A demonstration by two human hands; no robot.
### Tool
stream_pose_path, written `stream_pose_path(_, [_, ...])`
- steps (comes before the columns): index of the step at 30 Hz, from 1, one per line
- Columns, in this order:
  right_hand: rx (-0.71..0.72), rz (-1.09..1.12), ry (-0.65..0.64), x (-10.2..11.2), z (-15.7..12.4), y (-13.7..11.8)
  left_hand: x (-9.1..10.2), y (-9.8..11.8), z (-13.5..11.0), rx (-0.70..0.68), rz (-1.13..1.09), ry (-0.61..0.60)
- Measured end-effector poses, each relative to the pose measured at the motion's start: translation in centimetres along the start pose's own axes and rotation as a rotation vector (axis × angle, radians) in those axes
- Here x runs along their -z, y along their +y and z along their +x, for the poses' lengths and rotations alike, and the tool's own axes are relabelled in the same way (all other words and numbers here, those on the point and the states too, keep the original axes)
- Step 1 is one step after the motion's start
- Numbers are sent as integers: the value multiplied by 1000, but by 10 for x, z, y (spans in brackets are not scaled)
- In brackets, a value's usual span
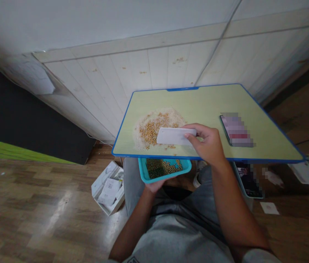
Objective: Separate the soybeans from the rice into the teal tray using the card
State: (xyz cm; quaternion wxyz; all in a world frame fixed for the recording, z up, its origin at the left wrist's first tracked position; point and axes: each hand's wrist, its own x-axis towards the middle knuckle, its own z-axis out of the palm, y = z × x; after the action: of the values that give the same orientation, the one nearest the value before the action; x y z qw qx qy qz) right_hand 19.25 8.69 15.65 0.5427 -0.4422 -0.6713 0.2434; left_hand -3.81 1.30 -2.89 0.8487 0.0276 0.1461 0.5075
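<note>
My right hand [207, 140] pinches the end of a flat white card [174, 136] between thumb and fingers. The card's far end reaches over a heap of yellow soybeans [149, 132] mixed with pale rice-like grains [174, 114] on the folding table [206, 102]. Below the table's front edge my left hand [155, 185] holds a turquoise plastic basket [143, 171] from underneath, its fingers mostly hidden. Dark green beans [155, 170] and yellowish beans [172, 167] lie inside the basket.
A phone [236, 130] lies on the table's right part. The table has a blue rim [253, 160] and stands against a white panelled wall [132, 69]. An open white box [109, 190] sits on the wooden floor to the left; a dark-screened device [249, 179] is below right.
</note>
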Motion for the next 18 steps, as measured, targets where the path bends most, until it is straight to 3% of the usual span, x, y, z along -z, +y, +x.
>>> stream_pose_path(18, [-12, -46, -76, 3, -5, -3, -19, -4, -2, -8, 73, 86])
